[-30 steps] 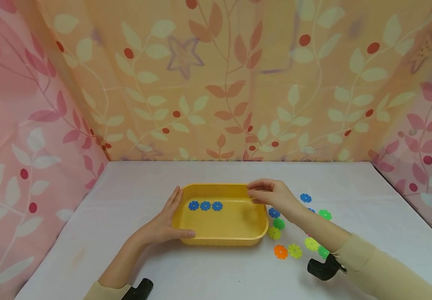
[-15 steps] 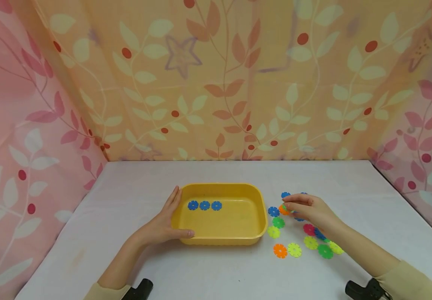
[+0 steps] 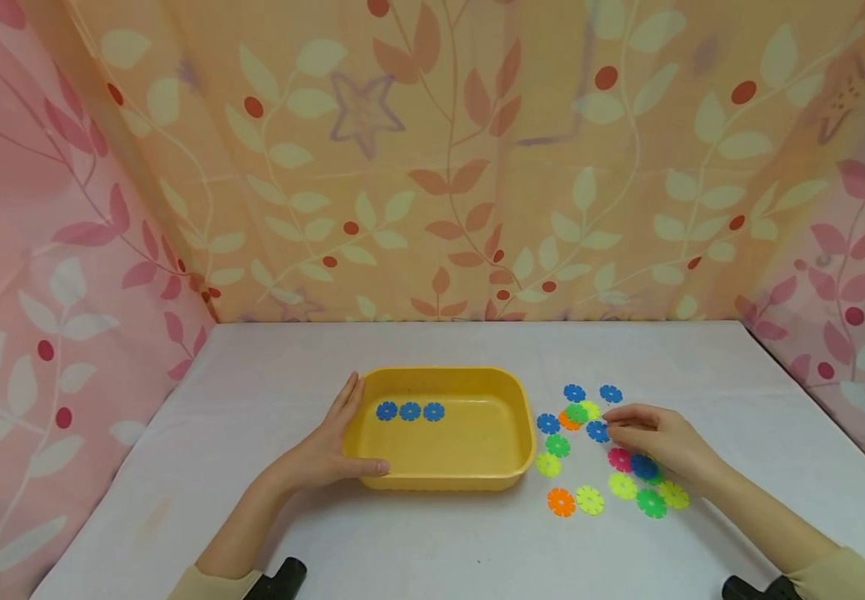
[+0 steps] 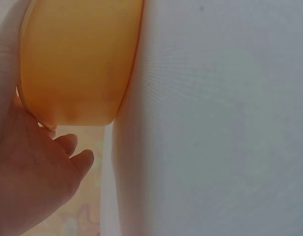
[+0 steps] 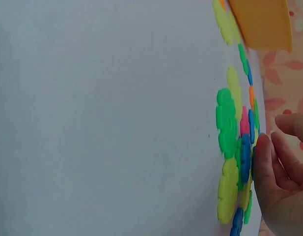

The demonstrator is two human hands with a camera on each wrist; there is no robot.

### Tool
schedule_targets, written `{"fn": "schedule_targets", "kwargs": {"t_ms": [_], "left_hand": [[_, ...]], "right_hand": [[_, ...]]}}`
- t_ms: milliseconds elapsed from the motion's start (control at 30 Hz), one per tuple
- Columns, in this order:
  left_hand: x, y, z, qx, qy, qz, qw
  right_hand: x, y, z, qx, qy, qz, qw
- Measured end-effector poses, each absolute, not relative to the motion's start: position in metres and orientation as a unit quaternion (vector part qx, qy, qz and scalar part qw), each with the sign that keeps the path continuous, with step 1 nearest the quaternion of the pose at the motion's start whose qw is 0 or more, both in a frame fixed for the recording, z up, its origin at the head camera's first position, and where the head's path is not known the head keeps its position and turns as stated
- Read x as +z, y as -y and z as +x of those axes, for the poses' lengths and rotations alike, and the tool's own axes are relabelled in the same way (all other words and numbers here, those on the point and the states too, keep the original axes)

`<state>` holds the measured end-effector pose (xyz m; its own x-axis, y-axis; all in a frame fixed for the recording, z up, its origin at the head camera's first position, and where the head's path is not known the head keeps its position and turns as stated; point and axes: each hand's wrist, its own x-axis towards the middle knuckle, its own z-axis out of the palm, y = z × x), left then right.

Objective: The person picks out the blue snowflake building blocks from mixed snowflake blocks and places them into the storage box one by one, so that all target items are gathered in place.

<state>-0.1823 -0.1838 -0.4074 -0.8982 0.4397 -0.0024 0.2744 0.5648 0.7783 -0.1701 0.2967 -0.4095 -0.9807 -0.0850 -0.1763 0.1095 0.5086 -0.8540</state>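
A yellow plastic tray point(image 3: 438, 450) stands mid-table with three blue snowflake discs point(image 3: 410, 411) in a row inside. My left hand point(image 3: 331, 446) rests against the tray's left side, fingers straight along the wall and thumb along the near rim; in the left wrist view the fingertips point(image 4: 83, 161) extend past the tray wall point(image 4: 77, 64). To the right of the tray, my right hand point(image 3: 661, 435) has its fingertips beside a blue snowflake disc point(image 3: 597, 431). Thumb and fingers stand apart in the right wrist view, with nothing seen between them; whether they touch a disc I cannot tell.
Several more snowflake discs lie right of the tray: an orange one point(image 3: 561, 502), a pink one point(image 3: 618, 459), a green one point(image 3: 652, 503) and a yellow one point(image 3: 590, 500) among them. Some overlap. A patterned curtain point(image 3: 447, 167) hangs behind the white table point(image 3: 402, 542).
My right hand has moved right from the tray's right rim to the loose discs, uncovering several of them. The left hand, the tray and its three blue discs stay as they were.
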Motion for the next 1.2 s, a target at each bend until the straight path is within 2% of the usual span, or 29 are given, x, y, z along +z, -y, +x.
{"fn": "schedule_targets", "kwargs": {"t_ms": [567, 1200], "left_hand": [[-0.4056, 0.1836, -0.1807, 0.424, -0.878, 0.199, 0.103], [-0.407, 0.1829, -0.1816, 0.422, -0.88, 0.194, 0.101]], "right_hand": [[-0.4097, -0.2976, -0.1731, -0.303, -0.951, -0.062, 0.013], [-0.4127, -0.2946, -0.1753, -0.284, -0.956, -0.07, 0.004]]}}
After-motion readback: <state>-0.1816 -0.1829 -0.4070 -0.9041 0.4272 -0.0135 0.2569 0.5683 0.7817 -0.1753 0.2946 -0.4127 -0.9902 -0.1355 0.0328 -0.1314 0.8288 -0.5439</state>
